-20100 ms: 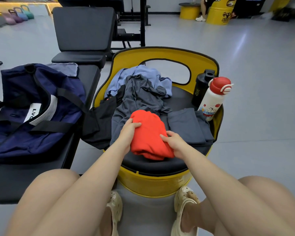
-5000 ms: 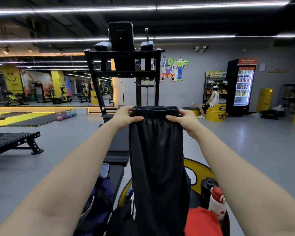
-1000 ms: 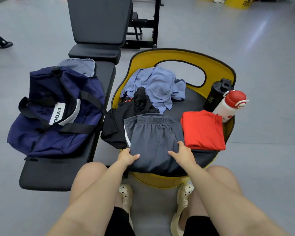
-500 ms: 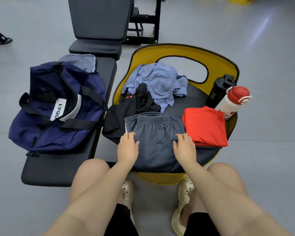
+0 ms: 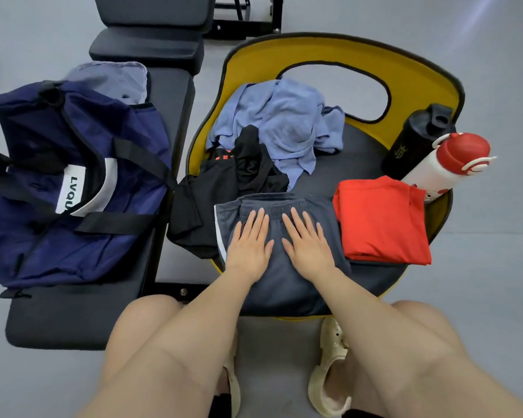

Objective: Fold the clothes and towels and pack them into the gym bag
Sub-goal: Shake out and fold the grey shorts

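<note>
Left hand [image 5: 248, 245]: laid flat on the grey shorts [image 5: 284, 267] at lower centre of the frame; fingers straight and spread; nothing is gripped
Right hand [image 5: 308, 242]: laid flat beside the left, on the same shorts; fingers straight; nothing is held
Shorts: spread on the seat of the yellow chair [image 5: 420, 86], waistband toward the top of the frame; near edge is hung over the seat front
Red shirt [image 5: 381, 221]: folded, placed right of centre, just beside the shorts
Blue towel [image 5: 284, 122]: crumpled at upper centre, against the chair back
Black garment [image 5: 224, 200]: bunched left of the shorts, draped off the seat edge
Bag [image 5: 58, 176]: navy, set on the bench [image 5: 73, 321] at left of the frame, well apart from the hands
Bottles: a black one [image 5: 414, 140] and a red-capped white one [image 5: 444, 167] are stood at the right edge of the seat
</note>
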